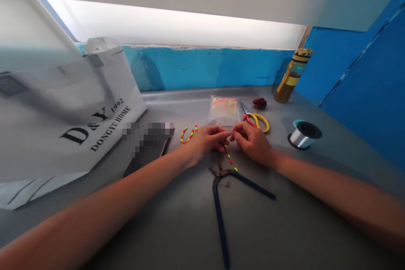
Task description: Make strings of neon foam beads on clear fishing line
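My left hand (212,137) and my right hand (253,141) meet fingertip to fingertip over the table, each closed in a pinch. A string of small red and yellow-green beads (192,133) curls out on the far side of my left hand. More beads of the same colours (231,162) trail down from under its fingers, so the string appears to be in that hand. What my right fingertips pinch is too small to make out. Just below lie pliers with dark blue handles (220,211), jaws spread, touching neither hand.
Beyond my hands are a clear bag of beads (225,107), red-and-yellow-handled scissors (264,122) and a dark red bundle (260,103). A spool of clear line (302,136) and a bottle (289,82) stand right. At left are a large white bag (79,105) and a dark, partly blurred object (145,152).
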Demonstrator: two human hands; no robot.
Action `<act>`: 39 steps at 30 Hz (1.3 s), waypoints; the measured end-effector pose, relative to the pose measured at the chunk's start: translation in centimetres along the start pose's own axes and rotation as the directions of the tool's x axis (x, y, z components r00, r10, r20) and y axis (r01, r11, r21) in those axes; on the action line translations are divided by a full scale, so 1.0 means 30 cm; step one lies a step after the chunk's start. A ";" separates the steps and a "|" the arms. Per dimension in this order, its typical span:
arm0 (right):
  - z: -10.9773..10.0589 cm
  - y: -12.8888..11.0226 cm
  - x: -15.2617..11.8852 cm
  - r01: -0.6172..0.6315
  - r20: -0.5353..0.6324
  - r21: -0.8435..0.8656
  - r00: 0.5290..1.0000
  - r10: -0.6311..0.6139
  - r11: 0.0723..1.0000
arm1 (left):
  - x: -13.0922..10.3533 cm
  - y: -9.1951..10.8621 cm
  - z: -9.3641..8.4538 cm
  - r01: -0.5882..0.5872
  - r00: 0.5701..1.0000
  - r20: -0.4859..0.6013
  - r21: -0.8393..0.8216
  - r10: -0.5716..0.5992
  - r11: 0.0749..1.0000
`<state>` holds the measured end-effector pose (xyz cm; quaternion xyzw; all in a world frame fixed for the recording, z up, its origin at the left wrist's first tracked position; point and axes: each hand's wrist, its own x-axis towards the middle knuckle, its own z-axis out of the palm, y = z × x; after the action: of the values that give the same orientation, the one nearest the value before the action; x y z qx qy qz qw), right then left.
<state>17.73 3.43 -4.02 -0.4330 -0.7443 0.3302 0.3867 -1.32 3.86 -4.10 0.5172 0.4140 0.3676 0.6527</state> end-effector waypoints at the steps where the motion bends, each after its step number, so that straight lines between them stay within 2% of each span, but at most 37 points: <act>1: 0.001 0.004 0.001 -0.012 0.004 0.018 1.000 0.011 1.000 | 0.002 -0.001 -0.002 -0.001 1.000 0.001 -0.011 0.001 1.000; 5: 0.000 0.011 0.004 -0.035 0.030 0.084 0.999 0.033 0.996 | 0.005 -0.003 -0.008 0.003 1.000 -0.004 -0.043 -0.003 0.999; 10: -0.004 -0.003 0.000 0.084 0.027 -0.044 0.996 -0.083 0.995 | -0.001 0.004 -0.010 0.009 0.999 0.040 -0.058 -0.007 0.998; 14: -0.003 0.004 -0.004 0.044 -0.024 -0.055 0.999 -0.046 0.997 | -0.008 0.008 -0.004 0.021 0.999 0.027 -0.022 -0.020 1.000; 19: -0.004 0.006 0.000 0.018 -0.029 -0.052 0.999 -0.020 0.998 | -0.004 0.006 -0.002 0.017 1.000 0.022 0.012 -0.017 1.000; 28: -0.001 0.008 0.002 0.023 -0.043 0.032 0.999 -0.022 0.999 | 0.002 -0.001 -0.013 -0.004 0.998 0.058 -0.036 0.006 0.999; 32: -0.002 0.001 0.000 0.070 -0.015 -0.035 0.997 -0.071 0.997 | -0.002 0.004 -0.008 -0.006 0.999 0.044 -0.012 0.007 1.000; 39: -0.006 -0.005 -0.001 0.049 0.017 -0.083 0.999 -0.048 0.995 | -0.006 0.004 0.005 -0.011 1.000 -0.005 0.041 0.011 0.999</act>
<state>17.83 3.38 -3.82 -0.4280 -0.7707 0.2926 0.3703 -1.27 3.67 -3.94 0.5318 0.4204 0.3639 0.6388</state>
